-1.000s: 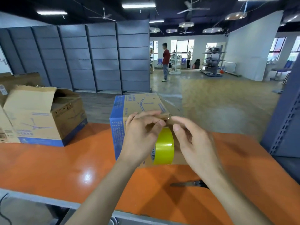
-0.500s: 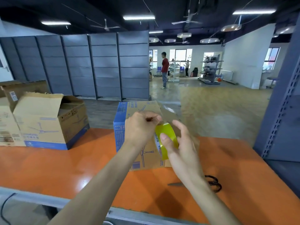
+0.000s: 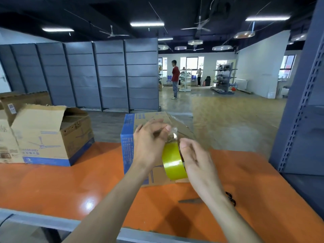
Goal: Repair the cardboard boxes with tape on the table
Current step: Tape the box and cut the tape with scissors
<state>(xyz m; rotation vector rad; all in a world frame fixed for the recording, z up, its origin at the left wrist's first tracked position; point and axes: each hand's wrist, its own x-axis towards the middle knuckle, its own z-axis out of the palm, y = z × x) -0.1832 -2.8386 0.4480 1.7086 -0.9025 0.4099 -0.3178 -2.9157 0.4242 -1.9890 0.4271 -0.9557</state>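
A cardboard box (image 3: 128, 137) with a blue side stands on the orange table (image 3: 70, 186), right behind my hands. In front of it I hold a roll of yellow-green tape (image 3: 173, 162) upright. My left hand (image 3: 149, 142) grips the roll's left side, its fingertips pinching the clear tape end at the top. My right hand (image 3: 196, 160) cups the roll's right side, thumb on its upper edge. A short clear strip of tape reaches up from the roll towards the box's top flap.
An open cardboard box (image 3: 50, 137) with a raised flap sits at the table's left, another box (image 3: 7, 137) beside it. Black-handled scissors (image 3: 229, 199) lie on the table under my right forearm. A grey shelf upright (image 3: 301, 95) stands at the right. A person (image 3: 175, 79) stands far off.
My right hand has moved from the tape end down onto the roll's right side. The roll has turned a little and sits lower, while the left hand keeps pinching the tape end.
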